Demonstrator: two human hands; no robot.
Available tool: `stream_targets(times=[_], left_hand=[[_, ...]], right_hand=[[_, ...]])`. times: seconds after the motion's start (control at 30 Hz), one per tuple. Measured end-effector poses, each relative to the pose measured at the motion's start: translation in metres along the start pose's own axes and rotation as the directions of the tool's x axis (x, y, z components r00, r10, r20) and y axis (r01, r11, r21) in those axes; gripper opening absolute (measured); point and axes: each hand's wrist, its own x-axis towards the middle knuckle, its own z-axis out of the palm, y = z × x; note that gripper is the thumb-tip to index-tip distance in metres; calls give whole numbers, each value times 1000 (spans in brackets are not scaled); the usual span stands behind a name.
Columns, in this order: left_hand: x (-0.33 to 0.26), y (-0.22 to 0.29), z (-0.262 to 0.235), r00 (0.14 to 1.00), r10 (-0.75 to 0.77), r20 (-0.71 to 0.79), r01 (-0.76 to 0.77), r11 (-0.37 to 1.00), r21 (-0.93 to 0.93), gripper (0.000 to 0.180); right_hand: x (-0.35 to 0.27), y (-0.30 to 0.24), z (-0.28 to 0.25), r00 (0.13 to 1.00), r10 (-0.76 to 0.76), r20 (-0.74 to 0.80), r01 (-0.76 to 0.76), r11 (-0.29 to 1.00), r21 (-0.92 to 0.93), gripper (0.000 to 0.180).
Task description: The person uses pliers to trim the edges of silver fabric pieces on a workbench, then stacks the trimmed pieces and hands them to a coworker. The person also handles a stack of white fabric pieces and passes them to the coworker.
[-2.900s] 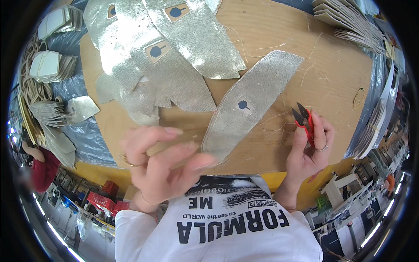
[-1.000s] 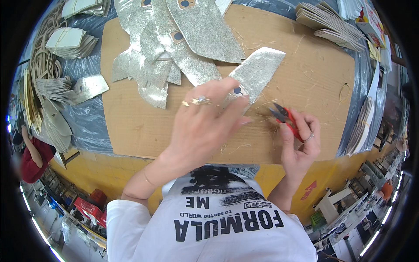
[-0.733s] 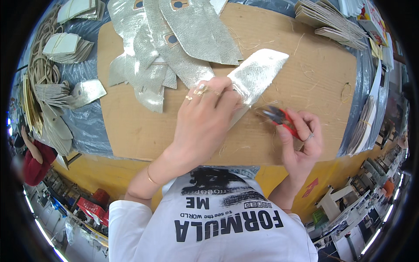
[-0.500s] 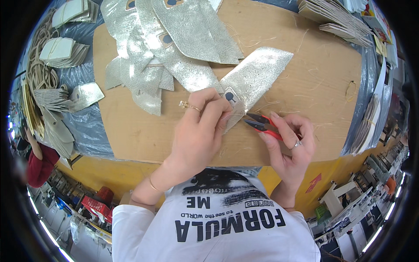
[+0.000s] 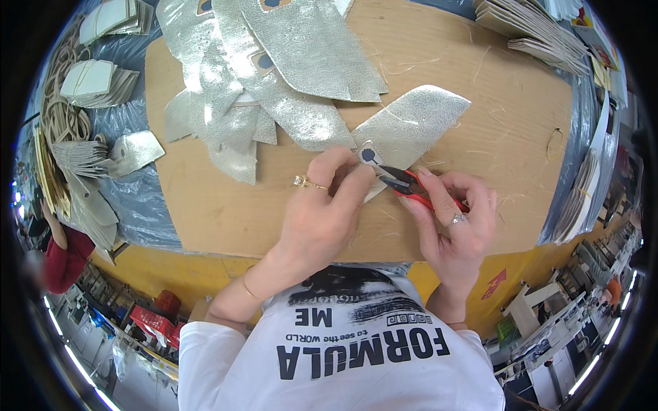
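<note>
A long silver glitter piece with a small dark patch lies on the brown board. My left hand pinches its near end by the patch. My right hand grips red-handled thread snips, blades pointing left at the edge of the piece, close to my left fingertips. The near end of the piece is hidden under my left hand.
A heap of similar silver pieces covers the board's far left. Stacks of pale cut parts and cord lie on blue plastic at the left. More stacked pieces sit at the far right. Another person in red stands at the left edge.
My left hand reached out, took the near end of the silver piece and drew it closer. My right hand brought the snips leftward up to the piece.
</note>
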Motion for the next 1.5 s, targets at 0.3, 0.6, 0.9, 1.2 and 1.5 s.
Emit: stream_targets(times=[0.3,0.6,0.9,1.2,1.5], left_hand=[[0,0,1,1000,14,-16,-14,1000,-3,34],[-1,0,4,1000,19,-7,-19,1000,-8,34],[-12,2,-27,998,32,-46,-34,999,-27,32],[-12,15,-30,994,-68,83,56,989,135,30],[6,11,-39,982,-77,171,55,990,132,11]], right_hand=[[2,0,-1,1000,-4,-16,4,1000,19,40],[3,-3,5,1000,-8,-20,8,1000,-24,37],[-9,18,7,916,297,-271,-190,914,358,31],[-14,35,-7,906,316,-283,-189,898,397,33],[-18,20,-25,985,155,73,-171,892,419,37]])
